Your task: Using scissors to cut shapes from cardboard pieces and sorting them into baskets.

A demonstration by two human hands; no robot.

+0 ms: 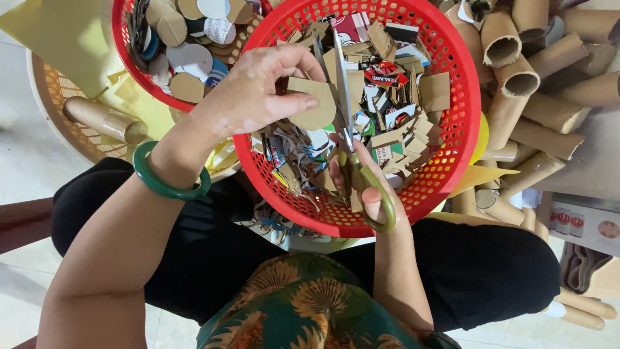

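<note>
My left hand (258, 90), with a green bangle (169, 173) on its wrist, pinches a roughly round piece of brown cardboard (316, 103) over a red plastic basket (445, 139). My right hand (368, 184) grips green-handled scissors (345, 110), blades pointing away from me along the cardboard piece's right edge. The basket rests on my lap and holds several cardboard offcuts and printed scraps.
A second red basket (132, 64) at upper left holds several cut cardboard discs. Many brown cardboard tubes (536, 84) lie piled at the right. A pale woven basket (58, 103) with one tube and yellow sheets sits at the left. Small printed boxes (581, 223) are at far right.
</note>
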